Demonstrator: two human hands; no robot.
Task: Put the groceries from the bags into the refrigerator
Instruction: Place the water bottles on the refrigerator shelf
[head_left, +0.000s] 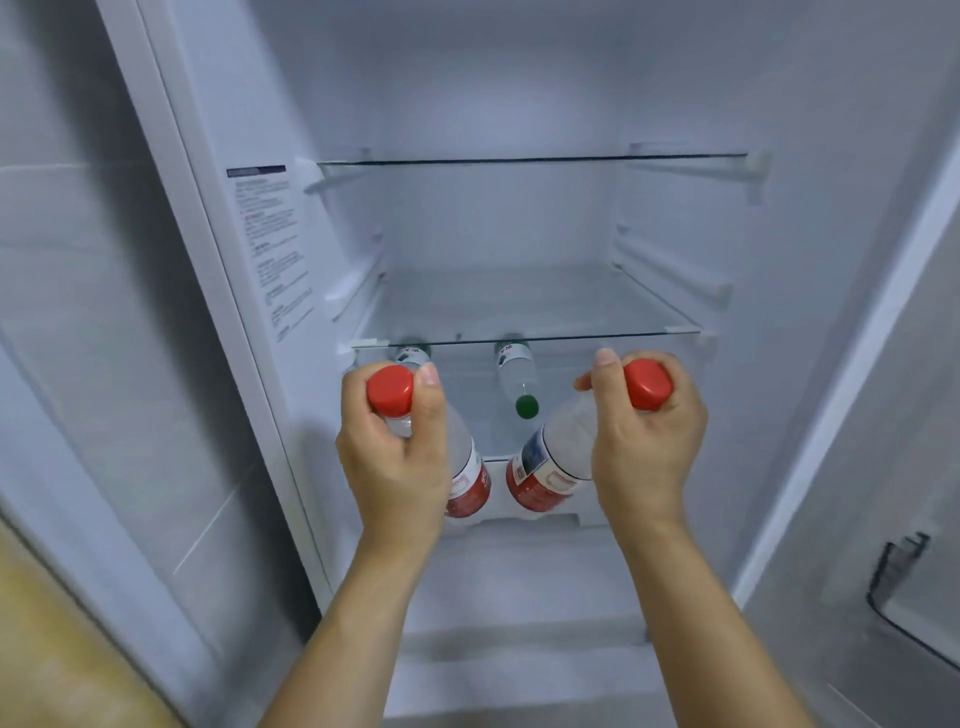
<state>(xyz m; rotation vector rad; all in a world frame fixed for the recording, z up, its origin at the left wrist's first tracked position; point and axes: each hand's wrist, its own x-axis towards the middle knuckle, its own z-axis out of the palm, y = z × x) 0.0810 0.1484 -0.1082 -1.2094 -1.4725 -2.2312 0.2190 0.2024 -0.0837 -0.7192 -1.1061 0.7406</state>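
Observation:
The refrigerator stands open in front of me. My left hand grips the neck of a clear water bottle with a red cap and red label. My right hand grips the neck of a second red-capped bottle. Both bottles point base-first toward the bottom compartment, their bases close together at its front edge. A green-capped bottle lies on its side under the lower glass shelf. Another bottle lies to its left, mostly hidden behind my left hand.
The upper glass shelf carries nothing. A printed label is stuck on the left inner wall. The open door with a dark-rimmed bin is at the lower right. A tiled wall is on the left.

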